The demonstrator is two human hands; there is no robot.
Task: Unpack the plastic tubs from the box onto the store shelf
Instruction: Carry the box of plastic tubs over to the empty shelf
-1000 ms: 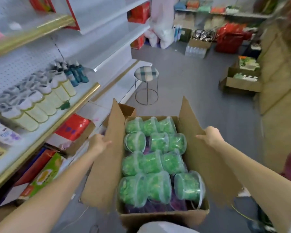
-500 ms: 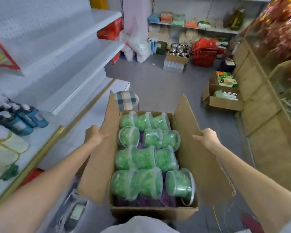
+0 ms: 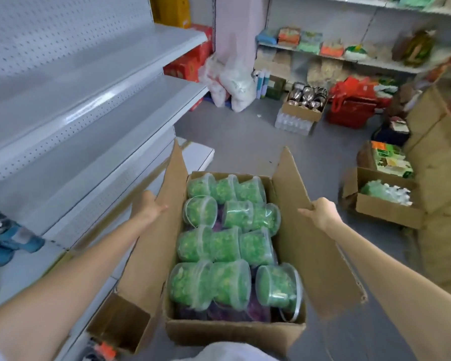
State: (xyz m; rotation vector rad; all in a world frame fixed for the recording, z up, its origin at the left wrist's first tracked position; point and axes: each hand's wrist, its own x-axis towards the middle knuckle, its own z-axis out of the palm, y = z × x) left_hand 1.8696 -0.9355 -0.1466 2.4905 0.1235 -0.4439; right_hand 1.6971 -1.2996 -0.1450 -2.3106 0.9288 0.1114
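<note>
tubs (image 3: 225, 247) of green bits in box (image 3: 235, 332); left grip (image 3: 149, 208), right grip (image 3: 322, 213) clamped on flaps (image 3: 313, 256)

Both bare arms outstretched, left hand (image 3: 149, 207) around left flap (image 3: 154, 256), right hand (image 3: 322, 212) around right flap (image 3: 310, 256).

A grey floor (image 3: 245, 136) runs to white back shelving (image 3: 349, 61) stacked with coloured packets. A pale pillar (image 3: 235, 24) stands left of it, white sacks (image 3: 235, 84) at its foot; tan panels (image 3: 443, 157) line the right side
</note>
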